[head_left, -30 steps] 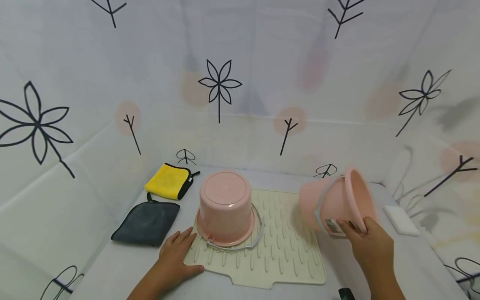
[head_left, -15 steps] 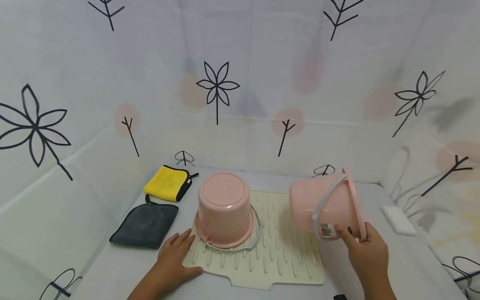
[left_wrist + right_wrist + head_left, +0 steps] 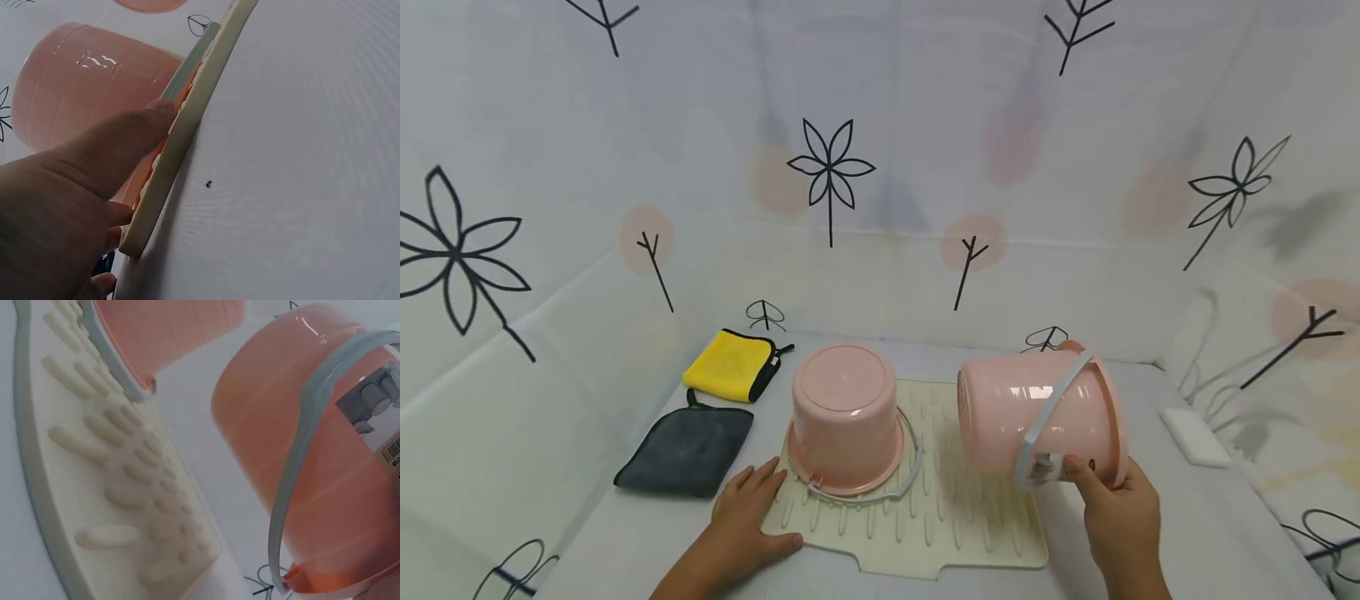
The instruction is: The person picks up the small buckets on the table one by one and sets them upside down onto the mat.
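My right hand pinches the rim of a pink plastic bucket, thumb on its outer wall. The bucket lies on its side in the air over the mat's right part, mouth to the right and base to the left. Its grey handle and a label with a barcode show in the right wrist view. A second pink bucket stands upside down on a cream ribbed draining mat. My left hand rests at the mat's front left corner, thumb against its edge and fingers spread.
A yellow cloth pouch with black trim and a dark grey pouch lie left of the mat. A white block lies at the right. White patterned sheets enclose the table's back and sides.
My right hand has moved left with the bucket, bringing it further over the mat and turning its mouth away from view. My left hand has stayed at the mat's corner.
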The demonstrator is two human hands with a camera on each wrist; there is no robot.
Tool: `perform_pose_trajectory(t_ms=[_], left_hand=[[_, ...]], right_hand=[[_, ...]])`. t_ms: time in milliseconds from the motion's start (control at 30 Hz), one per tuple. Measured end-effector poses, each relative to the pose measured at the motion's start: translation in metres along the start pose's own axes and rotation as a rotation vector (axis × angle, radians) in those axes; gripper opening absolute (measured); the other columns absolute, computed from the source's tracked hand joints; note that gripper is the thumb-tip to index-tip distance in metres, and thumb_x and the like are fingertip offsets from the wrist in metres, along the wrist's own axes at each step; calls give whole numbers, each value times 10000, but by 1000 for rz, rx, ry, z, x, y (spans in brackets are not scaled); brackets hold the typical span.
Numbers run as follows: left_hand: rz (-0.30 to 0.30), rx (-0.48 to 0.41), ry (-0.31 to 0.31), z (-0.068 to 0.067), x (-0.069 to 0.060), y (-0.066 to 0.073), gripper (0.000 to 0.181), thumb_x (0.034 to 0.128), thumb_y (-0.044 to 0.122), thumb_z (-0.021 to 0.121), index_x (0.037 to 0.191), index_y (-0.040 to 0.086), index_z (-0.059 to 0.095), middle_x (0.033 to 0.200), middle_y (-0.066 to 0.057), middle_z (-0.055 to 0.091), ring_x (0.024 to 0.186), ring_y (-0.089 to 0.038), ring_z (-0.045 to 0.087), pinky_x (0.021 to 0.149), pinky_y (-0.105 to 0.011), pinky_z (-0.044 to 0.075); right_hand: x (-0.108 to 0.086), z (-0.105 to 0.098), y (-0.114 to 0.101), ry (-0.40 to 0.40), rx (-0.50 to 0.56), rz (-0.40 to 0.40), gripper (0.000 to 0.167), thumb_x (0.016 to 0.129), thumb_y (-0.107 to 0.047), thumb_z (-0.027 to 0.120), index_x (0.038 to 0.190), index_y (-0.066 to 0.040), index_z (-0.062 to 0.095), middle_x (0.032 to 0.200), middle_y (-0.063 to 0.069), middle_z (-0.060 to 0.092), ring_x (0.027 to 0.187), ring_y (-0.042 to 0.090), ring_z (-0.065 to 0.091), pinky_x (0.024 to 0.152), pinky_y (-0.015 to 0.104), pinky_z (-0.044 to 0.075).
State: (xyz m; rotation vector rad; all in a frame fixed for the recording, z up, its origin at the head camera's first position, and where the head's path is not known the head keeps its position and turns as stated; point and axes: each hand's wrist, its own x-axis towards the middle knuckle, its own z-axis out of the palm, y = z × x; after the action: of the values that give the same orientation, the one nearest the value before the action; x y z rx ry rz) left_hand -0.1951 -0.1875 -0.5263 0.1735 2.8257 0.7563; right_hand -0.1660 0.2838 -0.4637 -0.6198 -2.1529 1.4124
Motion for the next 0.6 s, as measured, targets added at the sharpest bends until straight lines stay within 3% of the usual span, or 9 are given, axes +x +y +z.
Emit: perform_pose_trajectory(t_ms=[233, 367, 467, 600], left_hand=[[-7, -89, 44, -5, -4, 4, 850, 869, 614, 763, 1525, 123, 537, 1652, -135, 394, 1526, -493, 269, 1160, -786, 216], [-12, -202, 152, -12, -9, 12, 649, 948, 469, 743, 1485, 150, 568, 1580, -107, 486, 1504, -396, 387, 1181, -701, 310], [72, -283, 306, -17, -14, 24, 482, 971, 301, 747, 1419, 182, 616, 1480, -19, 571, 1432, -290, 498, 1145, -640, 414], [305, -297, 485, -15, -26, 48, 434, 926, 133, 768, 1344, 174, 657, 1358, 77, 612, 1300, -154, 574, 1073, -519, 519]], right_hand=[[-10, 8, 0, -43, 110, -28, 293, 906, -237, 835, 999, -8, 676, 827, -135, 716, 809, 16, 639, 714, 112, 509], [-14, 13, -1, -80, 193, -23, 252, 916, -170, 819, 987, 11, 658, 835, -85, 724, 813, 18, 677, 745, 111, 532], [-16, 16, 0, -90, 198, -12, 251, 922, -180, 811, 973, 6, 650, 832, -85, 717, 819, 15, 648, 744, 110, 523], [-19, 19, 0, -141, 260, 6, 243, 940, -184, 788, 1004, 4, 648, 870, -62, 727, 853, 23, 662, 771, 122, 540]])
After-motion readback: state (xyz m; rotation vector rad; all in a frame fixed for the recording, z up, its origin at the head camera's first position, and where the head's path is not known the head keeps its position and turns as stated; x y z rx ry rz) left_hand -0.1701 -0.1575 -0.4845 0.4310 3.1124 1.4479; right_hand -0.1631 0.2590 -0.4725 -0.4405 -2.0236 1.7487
